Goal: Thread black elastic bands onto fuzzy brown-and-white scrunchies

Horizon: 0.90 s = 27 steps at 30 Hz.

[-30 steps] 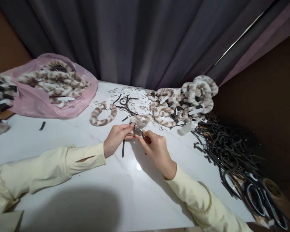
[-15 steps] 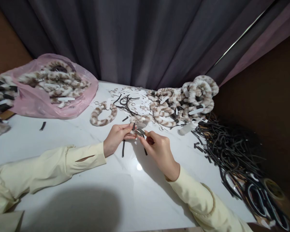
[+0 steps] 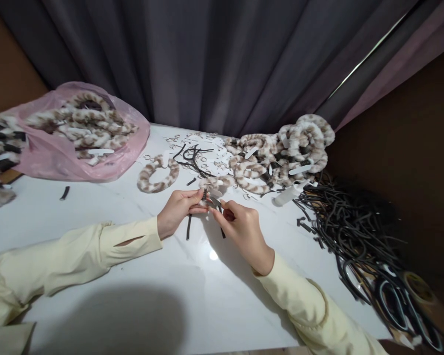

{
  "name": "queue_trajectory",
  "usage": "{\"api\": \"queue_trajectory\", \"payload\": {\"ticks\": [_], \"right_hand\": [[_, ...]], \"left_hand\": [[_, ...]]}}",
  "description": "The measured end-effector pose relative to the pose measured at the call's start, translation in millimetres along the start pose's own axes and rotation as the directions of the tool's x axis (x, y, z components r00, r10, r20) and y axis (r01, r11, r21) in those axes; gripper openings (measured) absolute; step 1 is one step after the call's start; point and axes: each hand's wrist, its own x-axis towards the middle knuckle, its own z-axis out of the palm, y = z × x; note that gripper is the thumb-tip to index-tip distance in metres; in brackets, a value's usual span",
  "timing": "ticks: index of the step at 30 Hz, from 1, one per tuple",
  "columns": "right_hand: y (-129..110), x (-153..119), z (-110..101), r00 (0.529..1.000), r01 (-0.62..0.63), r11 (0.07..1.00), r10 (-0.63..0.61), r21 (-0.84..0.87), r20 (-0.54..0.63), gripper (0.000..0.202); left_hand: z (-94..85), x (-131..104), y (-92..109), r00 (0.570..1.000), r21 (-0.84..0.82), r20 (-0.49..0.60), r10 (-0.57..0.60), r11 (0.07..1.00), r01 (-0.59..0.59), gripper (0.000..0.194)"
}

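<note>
Bulging with furry rings [image 3: 96, 121], a pink bag [image 3: 140, 145] sits far left. To its right, one loose ring [image 3: 145, 181] lies flat on the white table [image 3: 170, 301]. At centre, the left hand [image 3: 177, 209] has thumb and fingers clamped on a furry piece [image 3: 225, 181], black cord ends [image 3: 189, 228] below. The right hand [image 3: 242, 224] pinches a grey tool [image 3: 215, 201] near the left fingertips; contact cannot be told. Far right: ring pile [image 3: 281, 173], white bottle [image 3: 285, 196], then black cords [image 3: 355, 231].
</note>
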Motion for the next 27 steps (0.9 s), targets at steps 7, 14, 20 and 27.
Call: {"api": "queue_trajectory", "payload": {"ticks": [7, 14, 20, 27], "right_hand": [[-1.4, 4.2, 3.1, 1.0, 0.029, 0.999, -0.029, -0.033, 0.006, 0.019], [-2.5, 5.8, -4.7, 1.0, -0.011, 1.0, 0.011, -0.012, -0.009, 0.022], [-2.9, 5.7, -3.4, 1.0, -0.027, 1.0, 0.027, -0.004, -0.003, 0.021], [-2.9, 4.7, 0.0, 1.0, -0.018, 1.0, 0.018, -0.01, 0.024, 0.02]], "left_hand": [[-1.7, -0.4, -0.1, 0.999, -0.025, 0.031, 0.012, 1.0, -0.011, 0.034], [-2.7, 2.6, 2.7, 0.999, -0.024, 0.031, -0.016, 1.0, 0.017, 0.033], [-1.9, 2.0, 3.2, 0.999, -0.027, 0.038, -0.012, 1.0, 0.013, 0.033], [0.8, -0.8, 3.8, 0.999, -0.015, 0.047, -0.002, 1.0, 0.002, 0.037]]}}
